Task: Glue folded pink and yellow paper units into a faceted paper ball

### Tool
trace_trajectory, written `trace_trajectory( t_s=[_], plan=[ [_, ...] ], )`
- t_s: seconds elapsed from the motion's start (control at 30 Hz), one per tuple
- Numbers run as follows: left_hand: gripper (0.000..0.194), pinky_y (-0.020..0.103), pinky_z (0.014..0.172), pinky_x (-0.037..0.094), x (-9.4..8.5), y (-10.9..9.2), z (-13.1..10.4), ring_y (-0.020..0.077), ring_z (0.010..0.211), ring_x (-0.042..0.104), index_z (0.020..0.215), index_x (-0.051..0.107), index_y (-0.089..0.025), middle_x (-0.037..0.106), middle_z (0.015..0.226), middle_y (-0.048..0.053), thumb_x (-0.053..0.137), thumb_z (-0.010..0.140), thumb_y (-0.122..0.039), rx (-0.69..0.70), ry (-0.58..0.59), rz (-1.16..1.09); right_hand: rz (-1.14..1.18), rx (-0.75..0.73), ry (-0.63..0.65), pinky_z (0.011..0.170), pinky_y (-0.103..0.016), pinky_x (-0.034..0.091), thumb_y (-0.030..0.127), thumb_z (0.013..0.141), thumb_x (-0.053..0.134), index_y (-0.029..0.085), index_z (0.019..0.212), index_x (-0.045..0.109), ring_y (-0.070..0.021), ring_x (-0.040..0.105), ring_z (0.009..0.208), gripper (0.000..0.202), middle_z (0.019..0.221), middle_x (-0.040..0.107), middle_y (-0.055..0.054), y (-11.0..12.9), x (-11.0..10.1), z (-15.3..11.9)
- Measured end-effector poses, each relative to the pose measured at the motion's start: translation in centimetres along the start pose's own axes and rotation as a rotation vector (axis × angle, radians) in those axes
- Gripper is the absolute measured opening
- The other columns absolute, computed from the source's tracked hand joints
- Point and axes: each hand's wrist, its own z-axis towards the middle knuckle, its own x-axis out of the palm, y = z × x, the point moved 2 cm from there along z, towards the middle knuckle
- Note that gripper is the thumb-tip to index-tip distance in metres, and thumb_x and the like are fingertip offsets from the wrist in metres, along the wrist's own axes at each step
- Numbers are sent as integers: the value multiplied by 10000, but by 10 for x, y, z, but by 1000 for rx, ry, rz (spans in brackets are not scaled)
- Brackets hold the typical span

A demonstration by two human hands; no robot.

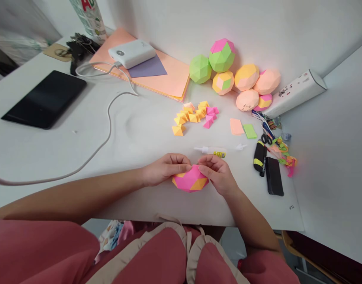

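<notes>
A pink and orange faceted paper piece (191,180) is held between both hands above the table's front part. My left hand (169,167) pinches its upper left edge with thumb and fingers. On the upper right edge, the thumb and fingers of my right hand (216,171) are closed. Just beyond the hands lies a glue bottle (212,150) with a white nozzle, its detached-looking white cap (241,147) to the right. Several small folded orange units (188,115) and pink units (209,116) lie in a cluster farther back.
Several finished paper balls (222,57) stand against the wall. Sticky notes (236,126), scissors (266,139), a highlighter-striped case (258,155) and a black phone (274,176) lie right. A tablet (46,98), white cable (109,118) and power bank (132,53) are left.
</notes>
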Motion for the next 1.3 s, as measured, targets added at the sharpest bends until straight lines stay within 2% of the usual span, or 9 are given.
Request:
trace_trajectory(
  t_s=[0.2, 0.47, 0.6, 0.7, 0.77, 0.93, 1.13, 1.23, 1.3],
  plan=[
    [267, 221, 555, 400, 3, -1, -1, 95, 582, 512, 738, 598, -118, 589, 659, -3, 702, 711, -362, -60, -7, 29, -2, -37, -57, 535, -207, 446, 306, 637, 763, 194, 741, 625, -82, 536, 572, 206, 651, 610, 30, -2, 0, 0],
    [206, 250, 603, 444, 1, -3, -1, 125, 611, 570, 696, 613, -113, 634, 664, 19, 741, 671, -272, -111, 0, -24, 49, -10, 54, 518, -196, 440, 331, 712, 710, 194, 792, 666, -76, 531, 572, 165, 685, 626, 16, 0, 1, -1],
    [183, 246, 595, 453, -1, -1, 0, 126, 594, 579, 689, 620, -113, 633, 645, 19, 727, 699, -261, -93, 42, -162, 135, -1, 71, 556, -221, 460, 418, 749, 661, 200, 878, 676, -105, 569, 619, 254, 706, 641, -1, 0, -1, -1],
    [185, 287, 675, 487, -3, -2, 2, 180, 729, 628, 829, 653, -119, 680, 793, 62, 674, 756, -288, -35, 53, -323, 210, -36, 84, 674, -272, 494, 469, 807, 575, 231, 1024, 646, -150, 620, 783, 330, 868, 686, -35, 1, -3, 1],
    [292, 333, 749, 499, -3, -4, 4, 227, 852, 637, 1001, 641, -120, 687, 958, 105, 622, 798, -329, 16, 52, -427, 244, -72, 114, 731, -304, 501, 499, 832, 519, 237, 1035, 642, -169, 622, 861, 353, 960, 681, -47, 2, -5, 4],
    [392, 378, 814, 503, -3, -8, 7, 248, 908, 648, 1190, 555, -126, 659, 1107, 135, 438, 910, -373, 38, -5, -540, 271, -97, 220, 747, -354, 519, 480, 838, 521, 225, 1022, 639, -173, 627, 832, 337, 973, 669, -55, 4, -5, 6],
    [395, 344, 853, 497, 0, -8, 9, 229, 982, 622, 1158, 586, -119, 641, 1149, 119, 432, 917, -391, 44, 30, -508, 245, -65, 104, 727, -338, 530, 324, 802, 622, 225, 911, 659, -133, 618, 737, 152, 867, 666, -14, -2, -8, 8],
    [352, 303, 738, 511, -3, -5, 9, 200, 854, 630, 1081, 625, -137, 673, 1012, 93, 560, 846, -392, 55, 5, -417, 220, -73, 77, 777, -336, 513, 331, 806, 612, 218, 908, 671, -142, 617, 799, 163, 880, 668, -21, -1, -12, 11],
    [265, 258, 628, 484, -6, -3, 7, 157, 707, 603, 908, 661, -131, 667, 839, 59, 654, 776, -361, 30, -21, -297, 200, -81, 105, 813, -337, 496, 375, 826, 576, 207, 911, 679, -156, 615, 857, 215, 915, 669, -39, 1, -13, 12]
  ],
)
